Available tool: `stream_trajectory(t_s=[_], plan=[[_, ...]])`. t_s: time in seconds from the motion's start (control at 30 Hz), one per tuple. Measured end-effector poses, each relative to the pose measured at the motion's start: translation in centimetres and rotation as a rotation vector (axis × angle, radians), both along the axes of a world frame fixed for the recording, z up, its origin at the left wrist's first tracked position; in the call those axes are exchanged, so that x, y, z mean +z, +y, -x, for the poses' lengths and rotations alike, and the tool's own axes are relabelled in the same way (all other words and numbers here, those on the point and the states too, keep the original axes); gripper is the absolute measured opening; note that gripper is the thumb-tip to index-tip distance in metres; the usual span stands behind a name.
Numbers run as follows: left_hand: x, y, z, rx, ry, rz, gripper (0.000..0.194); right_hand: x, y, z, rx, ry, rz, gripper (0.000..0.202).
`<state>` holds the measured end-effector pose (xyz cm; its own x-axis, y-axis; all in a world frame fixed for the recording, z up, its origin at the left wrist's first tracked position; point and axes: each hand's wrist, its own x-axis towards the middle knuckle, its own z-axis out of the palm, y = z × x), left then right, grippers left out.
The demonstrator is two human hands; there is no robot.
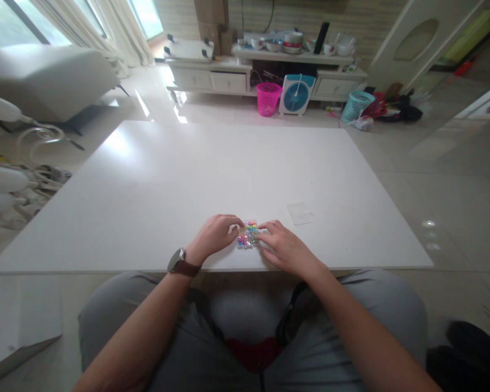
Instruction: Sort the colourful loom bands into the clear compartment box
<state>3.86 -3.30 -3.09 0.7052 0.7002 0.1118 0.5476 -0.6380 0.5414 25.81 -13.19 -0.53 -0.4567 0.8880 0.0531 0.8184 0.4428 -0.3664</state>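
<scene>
A small clear compartment box (242, 245) of colourful beads lies near the front edge of the white table. Bright beads (251, 224) fill the far part, pink and purple ones (242, 240) the near left, and greyish small pieces (252, 238) the near right. My left hand (215, 235), with a watch at its wrist, holds the box's left side between curled thumb and forefinger. From the right, my right hand (283, 246) reaches to the box with fingers apart, their tips at its right edge. Whether those tips pinch a tiny piece is too small to tell.
A flat clear plastic lid or sheet (300, 213) lies on the white table (212, 169), right of the box and farther back. Beyond the table are a low cabinet (228, 81), a pink basket (268, 99) and a blue fan (296, 95).
</scene>
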Motion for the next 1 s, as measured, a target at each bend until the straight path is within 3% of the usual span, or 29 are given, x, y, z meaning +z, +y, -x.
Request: stream_trajectory(t_s=[0.17,0.27,0.43,0.67,1.0], plan=[[-0.3,0.1,0.1,-0.104,0.047,-0.029,0.027,0.1,0.0,0.1,-0.002,0.010,0.007,0.024],[-0.1,0.2,0.3,-0.099,0.003,-0.026,0.031,0.1,0.0,0.1,-0.006,0.018,0.004,0.024],[0.3,0.7,1.0,0.072,-0.086,-0.047,0.028,0.1,-0.1,0.0,-0.005,0.003,0.005,0.024],[-0.2,2.2,2.2,0.385,0.075,-0.090,0.019,-0.1,-0.1,-0.2,-0.003,-0.011,0.002,0.022],[-0.8,2.7,2.8,0.345,0.157,0.084,0.014,0.0,-0.1,-0.2,-0.005,0.022,0.004,0.019]])
